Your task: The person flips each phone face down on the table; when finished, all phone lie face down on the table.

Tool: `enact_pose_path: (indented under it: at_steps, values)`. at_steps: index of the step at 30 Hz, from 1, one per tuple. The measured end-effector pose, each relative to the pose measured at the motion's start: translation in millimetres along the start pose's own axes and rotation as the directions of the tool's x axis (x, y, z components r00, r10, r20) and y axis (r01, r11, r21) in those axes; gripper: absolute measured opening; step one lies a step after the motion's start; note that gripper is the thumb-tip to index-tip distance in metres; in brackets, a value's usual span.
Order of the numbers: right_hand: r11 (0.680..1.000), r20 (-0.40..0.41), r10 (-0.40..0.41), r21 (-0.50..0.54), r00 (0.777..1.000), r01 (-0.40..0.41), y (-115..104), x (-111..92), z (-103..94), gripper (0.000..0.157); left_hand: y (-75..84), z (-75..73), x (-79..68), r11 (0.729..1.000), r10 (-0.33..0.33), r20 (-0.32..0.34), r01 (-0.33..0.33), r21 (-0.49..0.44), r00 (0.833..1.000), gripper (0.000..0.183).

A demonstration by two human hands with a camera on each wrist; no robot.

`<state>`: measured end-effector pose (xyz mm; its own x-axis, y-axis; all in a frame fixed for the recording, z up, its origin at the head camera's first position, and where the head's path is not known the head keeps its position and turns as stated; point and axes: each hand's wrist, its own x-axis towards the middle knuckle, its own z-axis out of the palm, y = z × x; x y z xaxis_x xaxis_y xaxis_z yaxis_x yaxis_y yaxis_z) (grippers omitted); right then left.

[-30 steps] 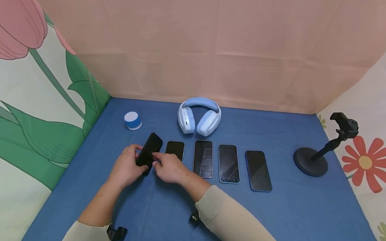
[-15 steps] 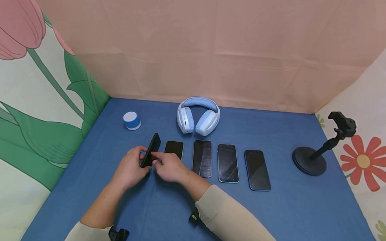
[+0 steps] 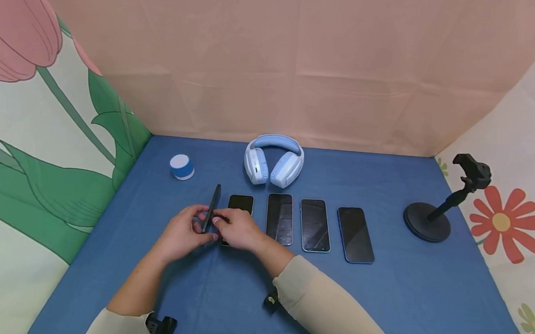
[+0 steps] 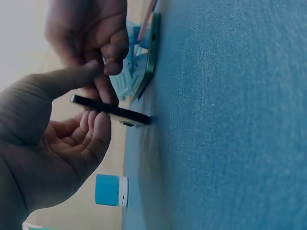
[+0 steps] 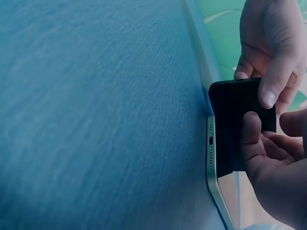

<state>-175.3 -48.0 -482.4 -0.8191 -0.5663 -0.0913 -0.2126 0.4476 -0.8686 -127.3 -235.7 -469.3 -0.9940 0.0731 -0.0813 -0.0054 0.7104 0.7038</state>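
Between both hands, a black smartphone (image 3: 211, 209) stands nearly edge-on in the head view. My left hand (image 3: 185, 232) holds it, thumb on the screen and fingertips against the back. From the other side, the bent fingers of my right hand (image 3: 238, 230) grip at the screen side; the right wrist view has one fingertip on the dark glass beside the left thumb. Directly under the right hand lies another smartphone (image 3: 241, 202), partly covered by it. Further right, three more smartphones lie in a row: one (image 3: 280, 219), a second (image 3: 315, 225) and a slightly angled third (image 3: 356, 235).
Light blue headphones (image 3: 274, 161) rest behind the row. A small blue and white cylinder (image 3: 182, 167) stands to the back left. On the right is a black stand (image 3: 429, 222) with a clamp head. Blue cloth (image 3: 222, 307) covers the table, with fabric walls around it.
The held smartphone has turned from showing its screen to nearly edge-on and upright. My right fingers have shifted slightly and curl closer at its screen side.
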Motion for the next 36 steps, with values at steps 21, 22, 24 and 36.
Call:
enact_pose_path:
  at_steps: [21, 22, 24, 36]
  values:
    - [0.995, -0.095, 0.057, 0.083, 0.994, -0.049, 9.9, -2.5, -3.6, 0.037, -9.9, 1.4, 2.3, 0.993, 0.075, 0.143, -0.061, -0.1, 0.987, 0.063]
    - [0.995, -0.096, 0.057, 0.087, 0.994, -0.049, 9.9, -2.7, -3.5, 0.037, -11.3, 1.8, 2.6, 0.994, 0.068, 0.139, -0.055, -0.094, 0.988, 0.061]
    - [0.994, -0.096, 0.06, 0.092, 0.994, -0.051, 10.2, -2.8, -2.9, 0.036, -14.0, 1.8, 3.0, 0.996, 0.043, 0.131, -0.033, -0.079, 0.99, 0.061]
    - [0.989, -0.087, 0.09, 0.129, 0.992, -0.079, 12.0, -1.0, 1.2, 0.036, -18.8, -2.5, 7.8, 0.981, -0.16, 0.128, 0.172, -0.092, 0.979, 0.076]
